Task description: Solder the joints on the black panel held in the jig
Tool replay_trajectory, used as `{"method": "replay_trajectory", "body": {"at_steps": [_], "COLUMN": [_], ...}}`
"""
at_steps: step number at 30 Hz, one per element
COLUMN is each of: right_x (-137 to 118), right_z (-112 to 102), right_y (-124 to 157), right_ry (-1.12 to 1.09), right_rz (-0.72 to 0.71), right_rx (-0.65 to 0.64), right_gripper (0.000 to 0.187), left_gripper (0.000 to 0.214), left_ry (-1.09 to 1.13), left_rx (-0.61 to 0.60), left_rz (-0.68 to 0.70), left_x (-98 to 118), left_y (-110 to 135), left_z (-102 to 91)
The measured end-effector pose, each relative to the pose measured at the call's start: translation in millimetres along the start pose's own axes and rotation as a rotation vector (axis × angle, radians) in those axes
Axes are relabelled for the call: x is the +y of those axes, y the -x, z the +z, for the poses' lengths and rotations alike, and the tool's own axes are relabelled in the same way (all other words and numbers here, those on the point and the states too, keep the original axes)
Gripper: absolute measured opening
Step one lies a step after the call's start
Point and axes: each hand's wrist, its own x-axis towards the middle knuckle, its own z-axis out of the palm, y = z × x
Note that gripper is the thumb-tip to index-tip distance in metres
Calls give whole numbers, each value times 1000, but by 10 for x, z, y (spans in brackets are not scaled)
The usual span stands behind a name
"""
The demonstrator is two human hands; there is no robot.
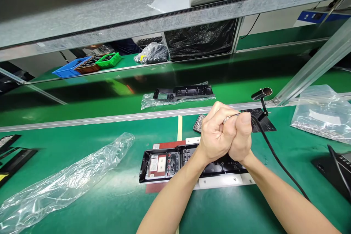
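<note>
My left hand (218, 131) and my right hand (241, 137) are pressed together above the bench, both closed. A black cable (276, 155) runs from my right hand down to the right. Its thin end passes over the fingers to my left hand, where a small silvery piece (226, 119) shows; I cannot make out its kind. Below my hands lies a long black plastic housing (145, 166), open side up, partly hidden by my hands and forearms. It rests on a fixture with white blocks (221, 181) and a reddish-brown plate (156, 188).
A small screw tray (197, 122) sits behind my left hand. A metal tube holder (261, 94) stands behind on the right. Clear plastic wrap (82, 175) lies left, a bag of small parts (323, 113) right. Another black housing (186, 92) lies beyond the rail. A metal shelf (109, 33) hangs overhead.
</note>
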Motion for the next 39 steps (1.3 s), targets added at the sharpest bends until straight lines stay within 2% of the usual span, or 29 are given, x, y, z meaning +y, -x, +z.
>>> {"method": "replay_trajectory", "body": {"at_steps": [8, 22, 39], "right_x": [-4, 10, 28], "right_z": [9, 19, 17], "right_y": [1, -1, 3], "right_ry": [13, 7, -9], "right_rz": [14, -30, -44], "right_rx": [-5, 9, 0], "right_gripper": [64, 64, 63], "left_gripper": [25, 31, 28], "left_ry": [39, -33, 5], "left_rx": [-5, -11, 5], "left_rz": [7, 10, 27], "left_x": [0, -13, -13], "left_y": [9, 15, 10], "left_z": [-4, -9, -12]}}
